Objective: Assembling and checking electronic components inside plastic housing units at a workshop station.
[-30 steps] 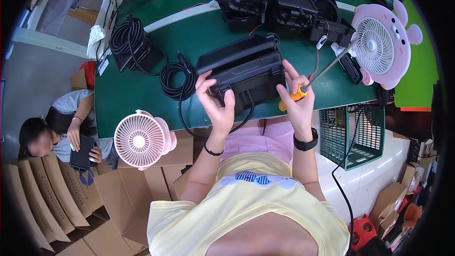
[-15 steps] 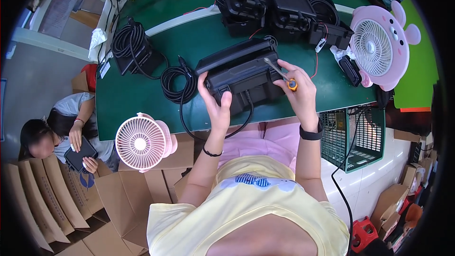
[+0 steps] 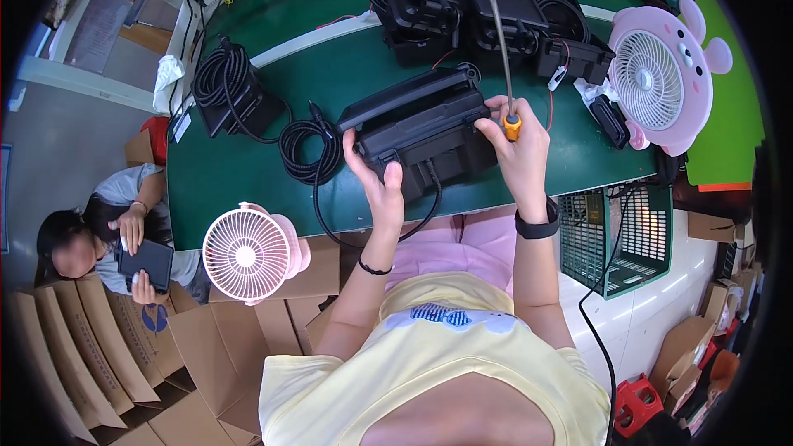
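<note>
Spreading beneath everything, a smooth green tabletop with a curved-looking edge carries a boxy black case, hard and plastic-looking, close to the front edge, a flat slab lying along its far side. The two hands are apart, at opposite ends of it. The left hand is clamped on the left end, thumb over the front; the right hand grips a screwdriver beside the right end, though I can't tell how firmly its fingertips meet the case. Rubbery black cable lies in a round coil nearby. Slimmest is that screwdriver: straight metal shaft, yellow handle, pointing away from the person.
</note>
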